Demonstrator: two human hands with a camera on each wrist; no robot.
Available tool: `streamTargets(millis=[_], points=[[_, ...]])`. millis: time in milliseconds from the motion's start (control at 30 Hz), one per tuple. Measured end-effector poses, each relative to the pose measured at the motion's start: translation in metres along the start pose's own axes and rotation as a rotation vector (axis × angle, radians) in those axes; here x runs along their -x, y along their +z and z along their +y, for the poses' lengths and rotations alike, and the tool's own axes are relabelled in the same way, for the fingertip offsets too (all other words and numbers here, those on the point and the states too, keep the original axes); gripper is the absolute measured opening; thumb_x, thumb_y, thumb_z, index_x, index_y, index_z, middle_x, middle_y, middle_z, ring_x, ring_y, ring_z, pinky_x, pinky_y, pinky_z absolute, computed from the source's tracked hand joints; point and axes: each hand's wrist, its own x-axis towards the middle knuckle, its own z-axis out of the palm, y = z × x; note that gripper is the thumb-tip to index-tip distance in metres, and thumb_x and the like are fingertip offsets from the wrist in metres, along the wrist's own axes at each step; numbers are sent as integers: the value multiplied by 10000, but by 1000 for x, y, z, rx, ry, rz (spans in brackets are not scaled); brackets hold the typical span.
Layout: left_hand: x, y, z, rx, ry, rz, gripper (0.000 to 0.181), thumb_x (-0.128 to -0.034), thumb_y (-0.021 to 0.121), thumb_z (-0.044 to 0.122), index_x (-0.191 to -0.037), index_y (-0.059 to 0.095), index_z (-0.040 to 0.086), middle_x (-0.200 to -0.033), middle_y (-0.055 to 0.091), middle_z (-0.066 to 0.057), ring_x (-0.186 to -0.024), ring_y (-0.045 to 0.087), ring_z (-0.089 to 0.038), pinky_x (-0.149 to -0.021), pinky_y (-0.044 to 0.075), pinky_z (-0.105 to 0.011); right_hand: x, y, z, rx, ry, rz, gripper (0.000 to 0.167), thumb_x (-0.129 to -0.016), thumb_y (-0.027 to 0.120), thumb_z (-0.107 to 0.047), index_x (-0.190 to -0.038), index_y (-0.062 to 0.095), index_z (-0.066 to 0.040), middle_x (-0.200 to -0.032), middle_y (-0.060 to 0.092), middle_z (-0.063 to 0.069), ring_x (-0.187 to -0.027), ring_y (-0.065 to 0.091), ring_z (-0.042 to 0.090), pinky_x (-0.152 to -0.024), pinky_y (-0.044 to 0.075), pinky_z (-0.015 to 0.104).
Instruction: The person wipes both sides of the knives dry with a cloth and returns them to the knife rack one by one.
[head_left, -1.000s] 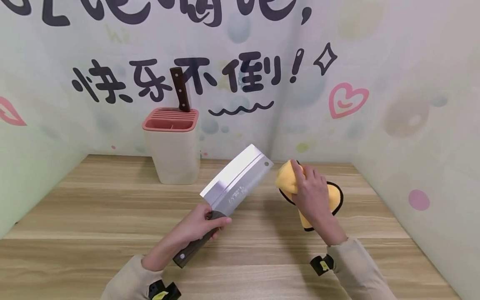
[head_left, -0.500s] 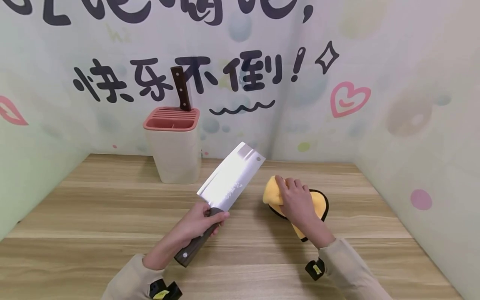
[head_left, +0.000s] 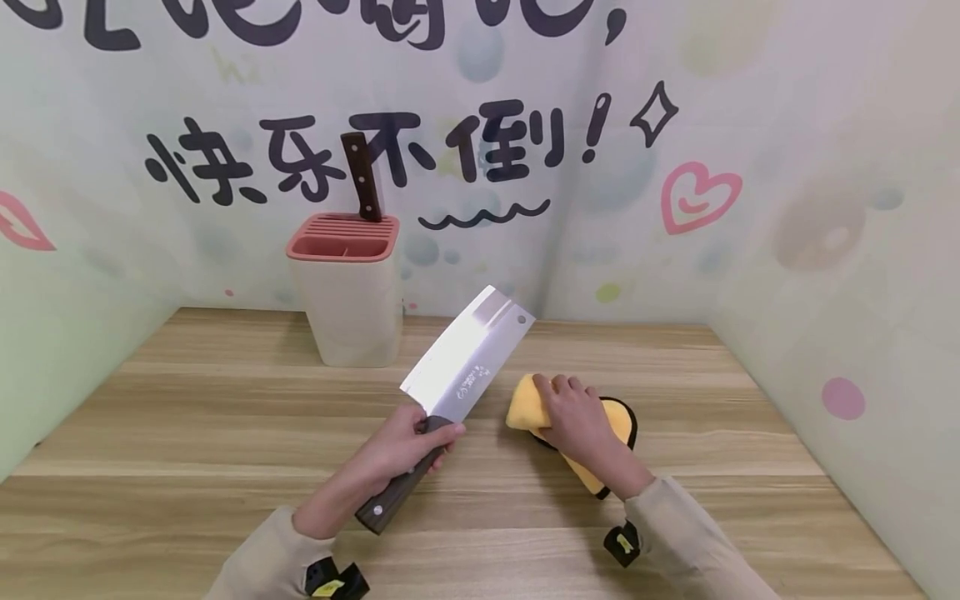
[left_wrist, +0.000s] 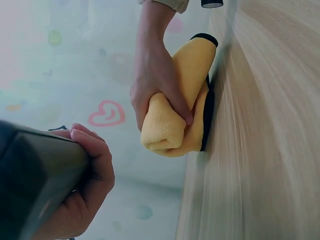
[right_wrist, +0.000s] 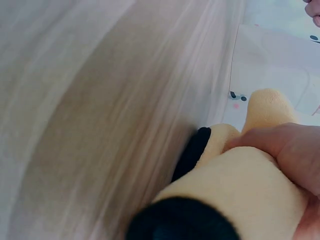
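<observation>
My left hand (head_left: 401,450) grips the dark wooden handle of a cleaver (head_left: 467,367), its broad shiny blade pointing up and to the right. In the left wrist view the dark handle (left_wrist: 37,175) fills the lower left, with curled fingers (left_wrist: 100,165) around it. To the right, my right hand (head_left: 581,425) holds a bunched yellow cloth with black edging (head_left: 528,406). The cloth (left_wrist: 165,125) bulges out on both sides of that hand in the left wrist view. Blade and cloth are apart.
A white knife block (head_left: 348,312) with a pink slotted top stands at the back left, a brown-handled knife (head_left: 362,177) upright in it. The wood-grain table (head_left: 187,433) meets a printed back wall (head_left: 480,250) and side walls.
My right hand has moved left and nearer to me with the cloth, closer to the cleaver. The left hand stays about in place; the blade has tilted slightly.
</observation>
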Motion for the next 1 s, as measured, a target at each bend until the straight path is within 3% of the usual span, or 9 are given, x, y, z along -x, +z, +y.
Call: streamTargets(millis=[267,467,600,767,900,1000], points=[[-2,4,1,-1,-15,26,289,-876,566,206,-882,520,-79,-630,521,-34,-504,474,-99,-462,397,-196,1,2,-2,-21,-9,-88,697,-641,787,-309,-1194,468,-30,-961,568,176,-851,554,334,-619,463,438],[-2,3,4,34,-5,13,283,-886,551,197,-890,507,-83,-646,518,-22,-509,480,-85,-462,401,-188,1,-5,-4,-64,3,-91,840,-668,682,-545,-1247,421,3,-1097,534,201,-976,531,362,-709,465,474],[-2,3,6,43,-8,20,285,-881,558,196,-804,519,-75,-599,507,-16,-491,474,-83,-458,396,-180,-1,-13,-7,-71,-3,14,862,-716,607,-587,-1255,397,52,-1159,513,217,-1019,521,354,-745,474,468],[-3,4,8,59,-29,24,298,-879,557,204,-745,523,-60,-567,492,-6,-487,461,-84,-458,395,-172,-5,-23,-13,-80,-50,241,751,-721,710,-374,-1249,386,50,-1184,493,216,-1003,525,355,-757,478,469],[-4,5,10,116,-47,5,284,-883,552,197,-784,513,-67,-600,495,-10,-502,462,-77,-470,408,-173,-10,-29,-21,-104,-215,439,709,-652,770,-263,-1219,430,-6,-1184,488,204,-1021,513,346,-791,475,457],[-5,6,11,161,-58,-15,267,-891,541,186,-858,499,-75,-647,503,-18,-522,468,-76,-491,418,-179,-13,-32,-30,-79,-394,521,658,-639,777,-236,-1192,484,-30,-1186,510,177,-1059,510,307,-826,473,401]])
